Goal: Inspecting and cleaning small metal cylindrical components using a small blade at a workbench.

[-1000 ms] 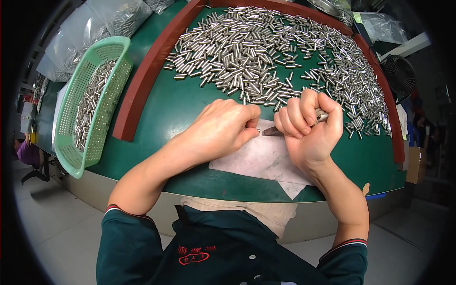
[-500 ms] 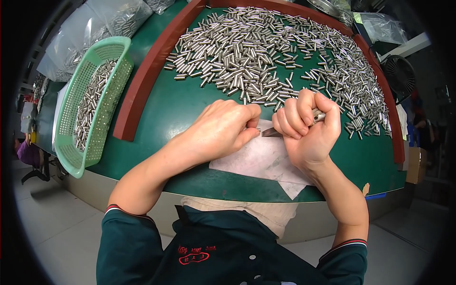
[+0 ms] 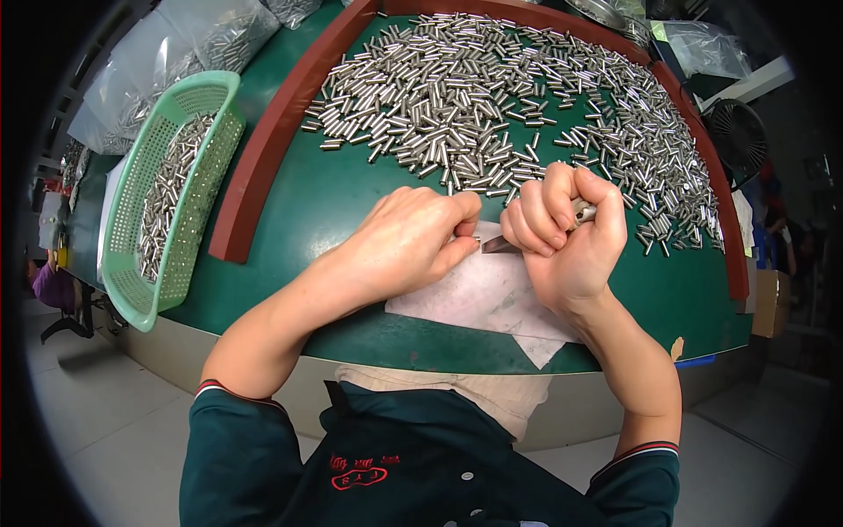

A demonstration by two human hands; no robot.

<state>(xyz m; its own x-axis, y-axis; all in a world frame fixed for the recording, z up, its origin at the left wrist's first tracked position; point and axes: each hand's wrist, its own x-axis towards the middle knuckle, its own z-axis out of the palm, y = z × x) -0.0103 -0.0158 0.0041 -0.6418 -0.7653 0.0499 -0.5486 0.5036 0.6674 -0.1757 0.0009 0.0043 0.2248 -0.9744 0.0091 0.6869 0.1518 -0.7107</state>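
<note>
My left hand (image 3: 406, 235) is closed in a pinch over the cloth, with a small metal pin (image 3: 479, 238) held between thumb and forefinger; only its end shows. My right hand (image 3: 571, 237) makes a fist around a knife-like metal tool, whose rounded metal handle end (image 3: 583, 212) shows near the thumb. The tool's flat blade (image 3: 499, 246) points left toward the pin; whether it touches is too small to tell. Beneath both hands lies a pale pinkish cloth (image 3: 474, 299). Beyond them, a large pile of short steel pins (image 3: 448, 105) is spread over the green tabletop (image 3: 290, 237).
A dark red raised border (image 3: 263, 176) frames the pile. At left, a green perforated basket (image 3: 176, 299) contains more pins. Clear plastic bags (image 3: 184, 53) of pins stand behind it. A black fan (image 3: 736, 140) and a cardboard box (image 3: 771, 303) are at right.
My right hand and the tool have shifted very slightly left and up. My left hand keeps its pinch in nearly the same place.
</note>
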